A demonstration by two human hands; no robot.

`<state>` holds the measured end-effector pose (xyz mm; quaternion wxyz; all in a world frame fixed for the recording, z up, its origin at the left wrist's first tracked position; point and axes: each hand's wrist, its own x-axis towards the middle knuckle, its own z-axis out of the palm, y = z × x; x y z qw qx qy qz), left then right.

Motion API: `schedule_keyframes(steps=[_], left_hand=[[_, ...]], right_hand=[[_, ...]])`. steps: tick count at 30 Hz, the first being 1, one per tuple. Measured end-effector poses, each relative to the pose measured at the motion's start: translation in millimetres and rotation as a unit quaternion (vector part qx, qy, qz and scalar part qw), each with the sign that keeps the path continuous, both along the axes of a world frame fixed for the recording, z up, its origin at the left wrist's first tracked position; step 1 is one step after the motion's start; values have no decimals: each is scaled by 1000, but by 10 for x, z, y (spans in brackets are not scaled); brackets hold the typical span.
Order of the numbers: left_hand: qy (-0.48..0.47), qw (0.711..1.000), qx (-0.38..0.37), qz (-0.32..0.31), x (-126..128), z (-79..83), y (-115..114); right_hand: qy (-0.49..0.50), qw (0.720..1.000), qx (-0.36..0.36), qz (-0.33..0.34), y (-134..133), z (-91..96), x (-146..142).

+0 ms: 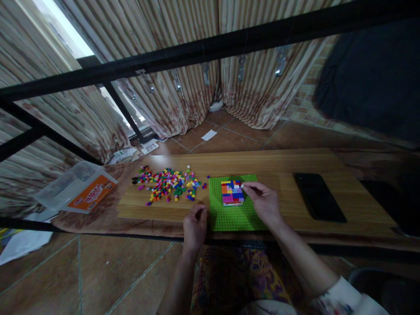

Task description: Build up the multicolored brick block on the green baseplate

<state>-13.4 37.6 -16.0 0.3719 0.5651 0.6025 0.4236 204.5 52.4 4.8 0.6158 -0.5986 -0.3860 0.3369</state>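
A green baseplate (229, 214) lies on the wooden board, with a block of multicoloured small bricks (232, 192) built on its far part. My right hand (262, 199) rests on the plate's right side, its fingers pinched on a small white brick (243, 186) at the block's top right corner. Curled at the plate's near left edge, my left hand (195, 225) has its fingers closed; whether anything is in them is hidden. A loose heap of small coloured bricks (167, 183) lies left of the plate.
A black phone (318, 197) lies on the board to the right. A clear plastic box with an orange label (77, 188) sits off the board's left end. A black metal frame (210, 48) crosses overhead. Curtains and tiled floor lie beyond.
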Motion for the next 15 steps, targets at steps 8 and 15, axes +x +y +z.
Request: schedule_keyframes(steps=[8, 15], left_hand=[[18, 1000, 9, -7, -14, -53, -8], [24, 1000, 7, -3, 5, -10, -13]], right_hand=[[8, 1000, -11, 8, 51, -45, -4], [72, 997, -28, -4, 82, -26, -8]])
